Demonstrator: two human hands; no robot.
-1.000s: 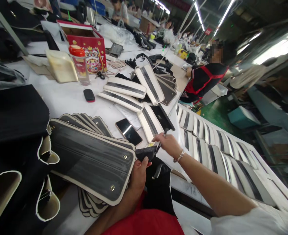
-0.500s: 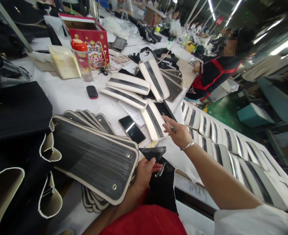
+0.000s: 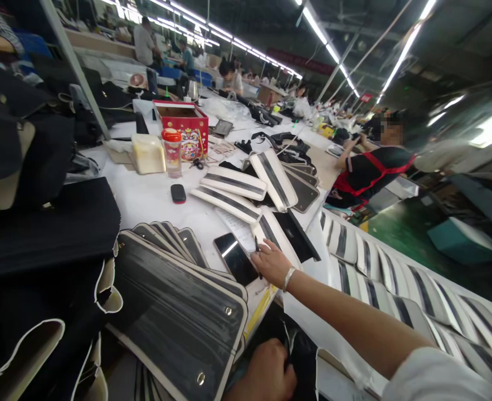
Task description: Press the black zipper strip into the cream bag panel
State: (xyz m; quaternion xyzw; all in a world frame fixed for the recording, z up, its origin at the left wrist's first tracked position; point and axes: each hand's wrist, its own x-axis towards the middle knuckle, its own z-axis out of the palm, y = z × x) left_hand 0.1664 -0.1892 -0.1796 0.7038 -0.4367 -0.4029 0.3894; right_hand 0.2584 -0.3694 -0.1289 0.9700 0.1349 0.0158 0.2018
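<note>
Right hand [image 3: 271,263] out over the table [image 3: 154,197], palm down, wrist bent a little. Its grip is closed narrow on a dark pen [image 3: 256,244]; the pen's upper end sticks up past the fingers. Hand sits at the near end of a white panel [image 3: 279,236] with 1 dark stripe, just beside a black phone [image 3: 235,259] lying flat, screen up. A paper slip [image 3: 237,225] lies partly under the phone and the panel.

Left hand [image 3: 266,377] low at the frame's bottom edge, knuckles up, fingers curled in tight. It rests against black fabric [image 3: 302,356]; cannot tell whether the grip has hold of it.

Left of that hand: a fanned stack of grey panels [image 3: 179,317], cream-edged, metal snaps on the top one. A yellow strip [image 3: 259,307] runs along the table edge between the stack and the right forearm.

Further up the table: more striped white panels [image 3: 234,182] overlapping, a small dark gadget [image 3: 178,193], a bottle [image 3: 171,151] with a red cap, a red box [image 3: 185,129].

Right side: a long row of striped panels [image 3: 396,284] laid edge to edge on a lower surface. A co-worker [image 3: 371,172] in black with red straps sits beyond it, hands raised, well apart from the person's own hands.
</note>
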